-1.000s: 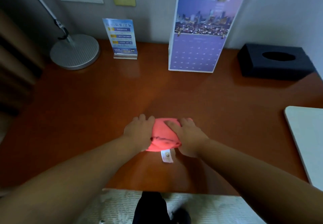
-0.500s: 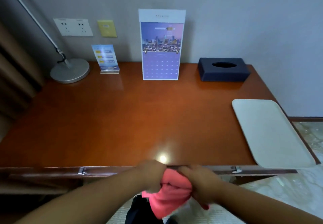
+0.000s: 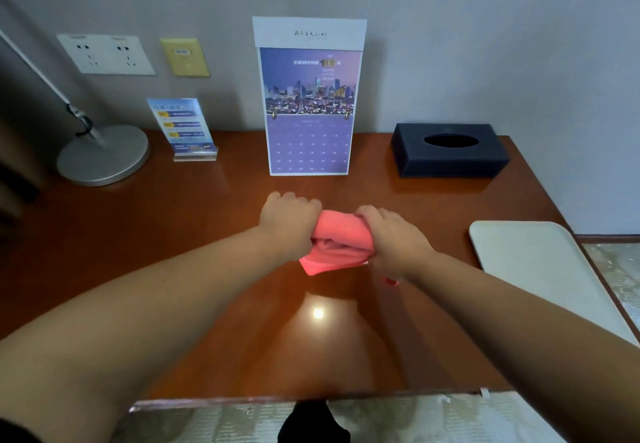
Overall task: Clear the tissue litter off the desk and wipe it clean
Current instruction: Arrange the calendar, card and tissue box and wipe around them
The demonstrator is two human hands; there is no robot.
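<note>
A bunched pink cloth (image 3: 337, 242) is held between both hands over the middle of the brown wooden desk (image 3: 214, 242), in front of the calendar. My left hand (image 3: 289, 219) grips its left end and my right hand (image 3: 393, 238) grips its right end. A loose corner of the cloth hangs down toward the desktop. No tissue litter shows on the desk.
A purple standing calendar (image 3: 308, 107) stands at the back centre. A dark tissue box (image 3: 450, 150) sits back right, a white tray (image 3: 540, 269) at the right edge. A lamp base (image 3: 104, 155) and a blue sign card (image 3: 183, 127) are back left.
Both hands, holding the pink cloth, went from the desk's front edge forward to its middle near the calendar. One second ago the cloth lay pressed flat on the desk.
</note>
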